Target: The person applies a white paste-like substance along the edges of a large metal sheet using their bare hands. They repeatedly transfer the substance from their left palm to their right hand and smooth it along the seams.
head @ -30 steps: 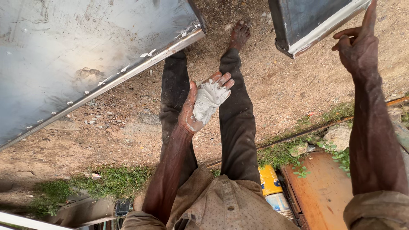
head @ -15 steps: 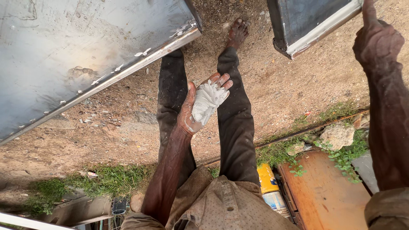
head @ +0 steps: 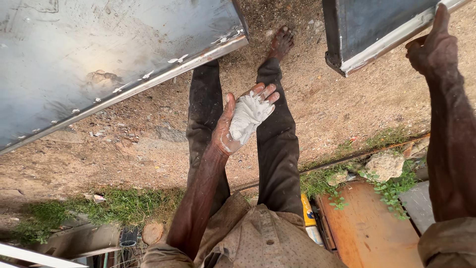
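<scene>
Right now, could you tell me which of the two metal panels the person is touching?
The dark panel at upper right: the right hand rests on its pale edge. The left hand, cupping white putty, is clear of the larger grey panel.

Wooden board point(head: 367, 228), stone point(head: 386, 165), grass point(head: 119, 206)

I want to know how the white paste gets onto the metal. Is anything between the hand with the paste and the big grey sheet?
Nothing visible: only open air lies between the left hand, cupping the white paste, and the grey metal sheet at its left.
</scene>
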